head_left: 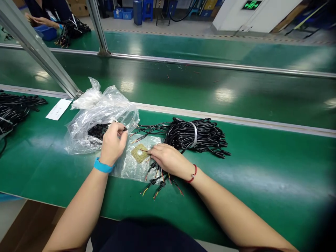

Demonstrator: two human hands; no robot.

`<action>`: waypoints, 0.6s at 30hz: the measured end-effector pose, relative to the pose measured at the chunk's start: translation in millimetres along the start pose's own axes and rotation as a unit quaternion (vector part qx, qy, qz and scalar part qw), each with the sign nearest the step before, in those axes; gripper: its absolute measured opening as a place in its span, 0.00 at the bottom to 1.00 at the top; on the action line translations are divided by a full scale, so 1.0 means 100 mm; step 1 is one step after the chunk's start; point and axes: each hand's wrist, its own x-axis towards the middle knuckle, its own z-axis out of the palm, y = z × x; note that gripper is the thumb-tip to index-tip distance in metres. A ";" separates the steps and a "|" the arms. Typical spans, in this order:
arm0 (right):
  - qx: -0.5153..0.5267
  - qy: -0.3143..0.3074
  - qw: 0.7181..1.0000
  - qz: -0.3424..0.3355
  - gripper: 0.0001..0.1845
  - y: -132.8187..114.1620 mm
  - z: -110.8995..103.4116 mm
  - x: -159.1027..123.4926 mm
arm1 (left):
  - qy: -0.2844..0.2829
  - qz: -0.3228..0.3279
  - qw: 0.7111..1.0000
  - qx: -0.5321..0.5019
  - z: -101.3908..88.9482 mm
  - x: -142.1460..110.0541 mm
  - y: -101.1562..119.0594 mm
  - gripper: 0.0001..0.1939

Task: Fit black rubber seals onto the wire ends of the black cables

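My left hand (112, 141), with a blue wristband, is closed in a pinch on a small black connector (124, 129) at the mouth of a clear plastic bag (99, 112) that holds more black parts. My right hand (168, 159), with a red string bracelet, rests closed on thin black cables with red and yellow wire ends (157, 183). Its fingertips pinch wire ends beside a small yellowish square pad (139, 153) lying on a clear plastic sheet. A tied bundle of black cables (195, 134) lies just beyond my right hand.
The green work surface (262, 168) runs along a green conveyor belt (199, 87). A slanted metal post (42, 52) stands at the left. More black cables (13, 110) and a white paper label (59, 109) lie at the left. Another person's hands (43, 21) work at the far left.
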 end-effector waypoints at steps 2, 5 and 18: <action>0.029 0.013 0.999 0.013 0.09 0.03 0.00 0.00 | 0.003 0.028 0.999 -0.045 0.01 -0.03 0.10 0.05; 0.045 0.019 0.998 0.031 0.09 0.04 0.01 0.02 | -0.007 0.033 0.995 -0.090 0.02 -0.05 0.18 0.10; -0.049 -0.041 0.987 0.147 0.09 -0.13 0.01 0.26 | -0.022 -0.201 0.901 -0.384 0.03 -0.02 0.20 0.10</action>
